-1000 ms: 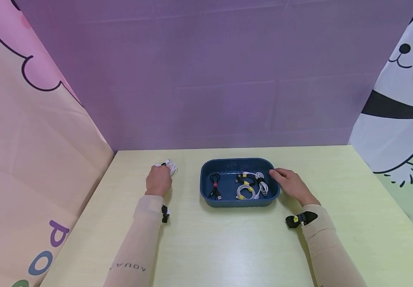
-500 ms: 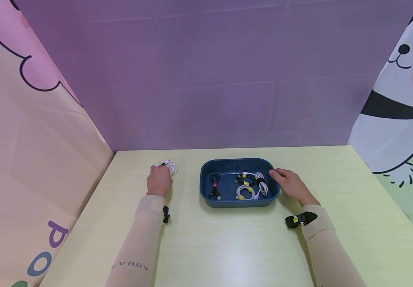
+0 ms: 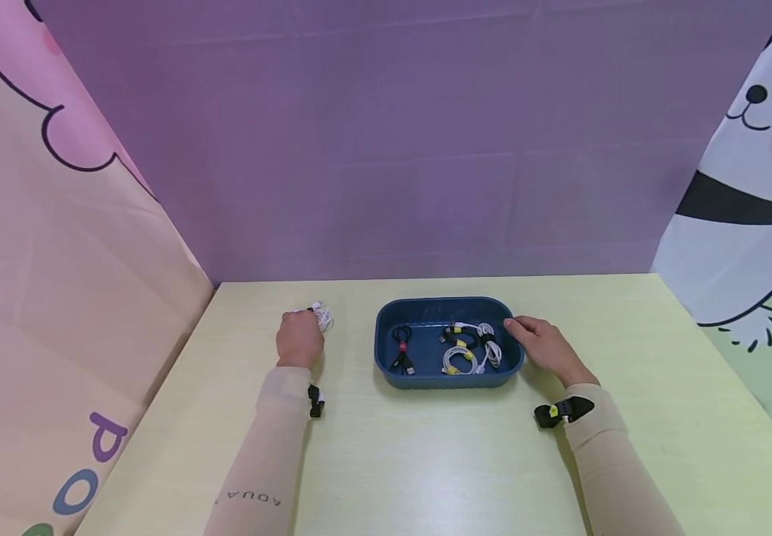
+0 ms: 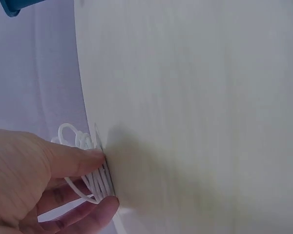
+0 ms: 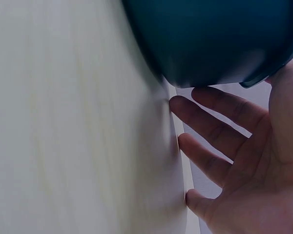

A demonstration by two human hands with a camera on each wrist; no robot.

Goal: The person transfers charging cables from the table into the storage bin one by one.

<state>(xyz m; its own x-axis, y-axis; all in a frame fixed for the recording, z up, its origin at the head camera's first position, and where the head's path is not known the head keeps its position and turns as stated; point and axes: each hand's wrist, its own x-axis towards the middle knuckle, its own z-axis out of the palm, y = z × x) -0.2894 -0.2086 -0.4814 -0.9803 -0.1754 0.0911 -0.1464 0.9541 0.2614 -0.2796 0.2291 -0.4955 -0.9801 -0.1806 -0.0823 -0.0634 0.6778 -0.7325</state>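
Note:
My left hand point(image 3: 300, 340) is at the table's back left and pinches a coiled white cable point(image 3: 321, 316). In the left wrist view, thumb and fingertips press either side of the white coil point(image 4: 95, 180), low at the table surface. To its right stands a dark blue plastic bin point(image 3: 442, 382). My right hand point(image 3: 549, 350) holds the bin's right end, thumb over the rim. From the right wrist view, one finger touches the bin's outer wall point(image 5: 210, 44) while the others are spread down to the table.
Inside the bin lie a black cable with a red tie point(image 3: 402, 348), a white coil with yellow ties point(image 3: 459, 359), a black cable with yellow ties point(image 3: 461, 333) and a white cable with a black tie point(image 3: 489, 345). A purple cloth point(image 3: 412, 164) hangs behind the table point(image 3: 412, 461).
My left hand has shifted very slightly to the right, still pinching the white cable. The right hand and the bin stay where they were.

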